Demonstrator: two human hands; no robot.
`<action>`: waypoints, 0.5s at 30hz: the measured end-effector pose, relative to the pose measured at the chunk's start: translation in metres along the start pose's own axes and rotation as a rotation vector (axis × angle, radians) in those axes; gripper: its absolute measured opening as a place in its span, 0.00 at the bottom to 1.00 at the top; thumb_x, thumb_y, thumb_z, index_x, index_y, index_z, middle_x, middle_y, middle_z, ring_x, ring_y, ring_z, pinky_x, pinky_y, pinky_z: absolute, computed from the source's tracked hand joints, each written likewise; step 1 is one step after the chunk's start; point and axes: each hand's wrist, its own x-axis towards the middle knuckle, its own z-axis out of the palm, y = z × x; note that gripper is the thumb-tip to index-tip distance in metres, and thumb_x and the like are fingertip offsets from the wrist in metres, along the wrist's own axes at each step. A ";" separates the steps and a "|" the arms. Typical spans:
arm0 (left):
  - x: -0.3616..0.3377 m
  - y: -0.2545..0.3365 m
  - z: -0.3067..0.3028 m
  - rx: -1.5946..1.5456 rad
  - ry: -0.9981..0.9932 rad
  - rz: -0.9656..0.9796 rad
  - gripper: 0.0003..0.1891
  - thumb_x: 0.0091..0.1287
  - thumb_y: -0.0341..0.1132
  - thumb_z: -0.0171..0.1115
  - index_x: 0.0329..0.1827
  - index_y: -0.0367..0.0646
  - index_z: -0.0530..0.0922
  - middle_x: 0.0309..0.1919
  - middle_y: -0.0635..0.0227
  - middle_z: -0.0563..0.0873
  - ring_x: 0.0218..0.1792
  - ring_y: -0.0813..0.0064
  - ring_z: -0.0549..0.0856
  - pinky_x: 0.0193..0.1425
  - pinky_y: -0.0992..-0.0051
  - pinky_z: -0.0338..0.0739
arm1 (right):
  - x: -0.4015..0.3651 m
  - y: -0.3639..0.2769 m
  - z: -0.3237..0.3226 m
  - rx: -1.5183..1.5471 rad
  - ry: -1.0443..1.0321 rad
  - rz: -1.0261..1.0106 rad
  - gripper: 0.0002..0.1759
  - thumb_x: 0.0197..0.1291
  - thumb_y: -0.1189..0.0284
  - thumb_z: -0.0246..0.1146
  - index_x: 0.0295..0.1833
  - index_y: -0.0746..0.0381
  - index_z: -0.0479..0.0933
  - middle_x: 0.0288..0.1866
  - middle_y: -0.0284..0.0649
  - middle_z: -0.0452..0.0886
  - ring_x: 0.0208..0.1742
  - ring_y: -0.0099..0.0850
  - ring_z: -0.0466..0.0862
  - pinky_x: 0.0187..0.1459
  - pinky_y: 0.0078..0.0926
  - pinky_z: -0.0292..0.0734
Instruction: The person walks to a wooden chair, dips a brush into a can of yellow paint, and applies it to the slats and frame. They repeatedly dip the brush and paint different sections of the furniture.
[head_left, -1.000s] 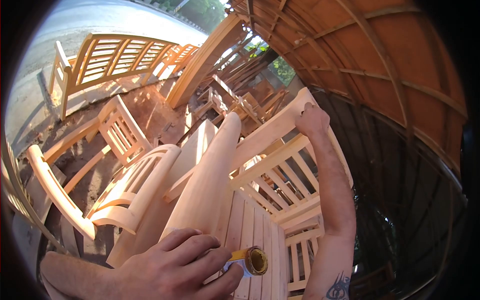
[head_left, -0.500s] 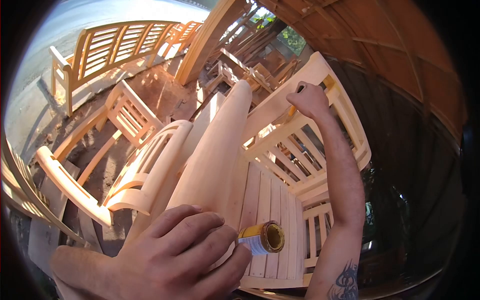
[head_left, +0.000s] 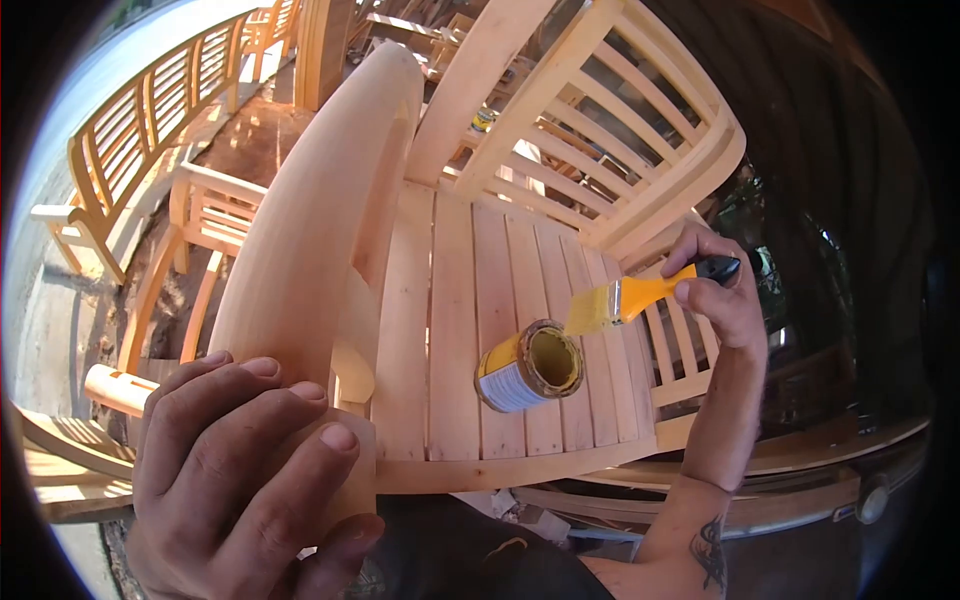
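Above slatted seat (head_left: 465, 300), right hand (head_left: 715, 285) grips brush (head_left: 640, 297).

At far left, a slatted bench (head_left: 150, 112) beside pale pavement (head_left: 40, 300). Nearer, a chair (head_left: 225, 183) on brown ground (head_left: 245, 135). Beyond, a thick post (head_left: 322, 55) and, farther right, a small can (head_left: 484, 120). At right, dark sheeting (head_left: 830, 170).

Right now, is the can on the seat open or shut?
Open: no lid covers the can, and its hollow inside shows.
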 end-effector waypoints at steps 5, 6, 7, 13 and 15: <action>0.001 0.004 -0.002 0.012 -0.025 -0.030 0.25 0.66 0.52 0.64 0.55 0.39 0.83 0.46 0.47 0.89 0.51 0.40 0.87 0.59 0.44 0.83 | -0.013 0.039 0.026 -0.088 -0.107 0.045 0.09 0.50 0.73 0.69 0.37 0.65 0.82 0.29 0.29 0.75 0.32 0.16 0.71 0.36 0.19 0.66; 0.002 0.004 -0.002 0.017 -0.028 -0.033 0.25 0.66 0.52 0.64 0.55 0.39 0.83 0.46 0.47 0.89 0.51 0.40 0.87 0.59 0.44 0.82 | -0.012 0.044 0.033 -0.115 -0.123 0.065 0.08 0.51 0.74 0.69 0.37 0.65 0.82 0.28 0.29 0.74 0.31 0.16 0.71 0.35 0.20 0.66; 0.002 0.005 -0.002 0.018 -0.031 -0.037 0.25 0.66 0.52 0.64 0.55 0.39 0.82 0.46 0.47 0.89 0.51 0.40 0.87 0.60 0.44 0.82 | -0.010 0.048 0.038 -0.229 -0.203 0.090 0.09 0.53 0.73 0.71 0.40 0.64 0.84 0.26 0.34 0.79 0.30 0.20 0.77 0.34 0.23 0.71; 0.004 0.009 -0.002 0.033 -0.035 -0.068 0.25 0.65 0.50 0.65 0.55 0.37 0.82 0.47 0.46 0.88 0.52 0.39 0.86 0.60 0.45 0.82 | 0.000 0.073 0.081 -0.392 -0.459 0.188 0.13 0.54 0.72 0.73 0.44 0.65 0.86 0.33 0.47 0.88 0.34 0.33 0.87 0.40 0.30 0.81; 0.005 0.009 -0.004 0.035 -0.034 -0.061 0.25 0.65 0.49 0.65 0.55 0.37 0.82 0.48 0.46 0.88 0.52 0.39 0.86 0.60 0.45 0.81 | -0.003 0.066 0.070 -0.370 -0.407 0.184 0.12 0.55 0.74 0.74 0.45 0.64 0.86 0.33 0.39 0.87 0.36 0.25 0.84 0.41 0.26 0.79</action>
